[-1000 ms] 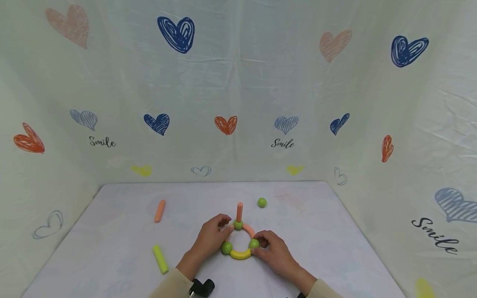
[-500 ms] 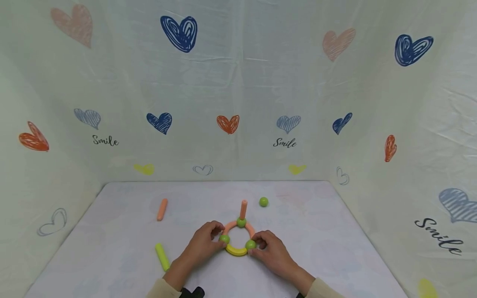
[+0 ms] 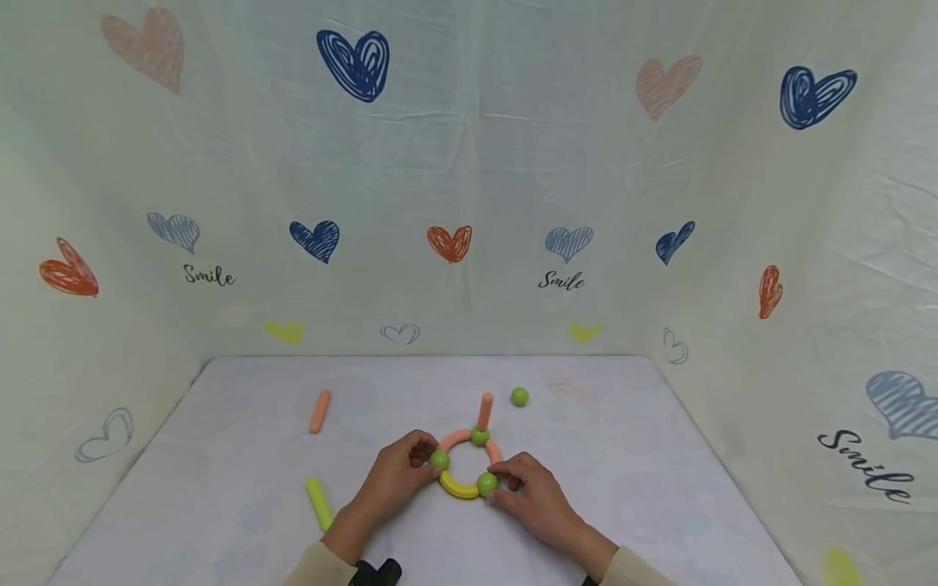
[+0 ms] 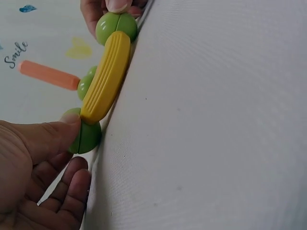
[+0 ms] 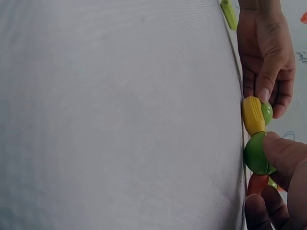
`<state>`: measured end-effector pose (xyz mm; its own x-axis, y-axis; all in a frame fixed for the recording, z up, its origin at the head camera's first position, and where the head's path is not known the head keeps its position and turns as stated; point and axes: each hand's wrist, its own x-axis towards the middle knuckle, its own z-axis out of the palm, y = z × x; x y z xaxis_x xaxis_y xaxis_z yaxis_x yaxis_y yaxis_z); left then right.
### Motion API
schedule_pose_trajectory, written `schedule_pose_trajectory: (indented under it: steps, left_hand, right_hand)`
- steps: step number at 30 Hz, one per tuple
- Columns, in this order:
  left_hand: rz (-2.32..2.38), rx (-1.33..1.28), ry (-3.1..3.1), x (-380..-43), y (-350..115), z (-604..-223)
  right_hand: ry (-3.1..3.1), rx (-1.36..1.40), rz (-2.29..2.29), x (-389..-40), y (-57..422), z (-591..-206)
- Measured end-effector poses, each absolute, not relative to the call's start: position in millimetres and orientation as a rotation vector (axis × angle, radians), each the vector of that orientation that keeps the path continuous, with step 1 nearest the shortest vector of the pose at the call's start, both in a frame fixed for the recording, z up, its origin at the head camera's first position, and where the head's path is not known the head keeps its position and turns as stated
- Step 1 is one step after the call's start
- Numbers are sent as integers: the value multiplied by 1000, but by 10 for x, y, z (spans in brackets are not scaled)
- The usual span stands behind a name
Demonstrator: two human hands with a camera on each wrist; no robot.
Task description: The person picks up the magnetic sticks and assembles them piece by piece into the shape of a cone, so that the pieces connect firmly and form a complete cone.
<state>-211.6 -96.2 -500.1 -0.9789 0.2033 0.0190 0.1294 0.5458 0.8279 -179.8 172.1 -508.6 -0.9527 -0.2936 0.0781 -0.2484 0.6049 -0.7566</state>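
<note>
A ring of green balls and curved rods lies on the table between both hands. The left hand (image 3: 396, 474) pinches the ring's left green ball (image 3: 439, 461) between thumb and fingers. On the near right, a second green ball (image 3: 487, 483) is pinched by the right hand (image 3: 538, 498). A yellow curved rod (image 4: 108, 76), ribbed on its outer side, joins these two balls. Salmon curved rods (image 3: 456, 437) run from them to the far green ball (image 3: 479, 436). From that far ball a straight salmon rod (image 3: 485, 412) sticks out, away from the person.
A loose green ball (image 3: 519, 397) lies beyond the ring to the right. To the left are a loose salmon rod (image 3: 319, 412) and a lime-green rod (image 3: 318, 503), partly behind the left forearm. A heart-printed sheet (image 3: 506, 179) hangs behind the table (image 3: 630, 423).
The left hand has come from the ring's far left side to its left ball and grips it. The ring has turned clockwise, its far ball and straight rod shifting right.
</note>
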Motion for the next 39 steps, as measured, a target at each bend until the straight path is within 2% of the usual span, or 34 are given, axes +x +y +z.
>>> schedule_pose_trajectory:
  steps: [17, 26, 31, 39]
  left_hand:
    - [1459, 307, 2658, -2124, -959, -4980]
    - [1396, 153, 2740, -2152, -1051, -4842]
    - [1372, 143, 2840, -2226, -1266, -4649]
    - [1347, 146, 2944, -2466, -1986, -4422]
  right_hand:
    - [2748, -428, -1300, -1798, 1707, -5075]
    - [2744, -414, -1294, -1792, 1711, -5098]
    - [2739, -404, -1294, -1788, 1707, -5093]
    - [2720, -387, -1319, -1776, 1700, -5083]
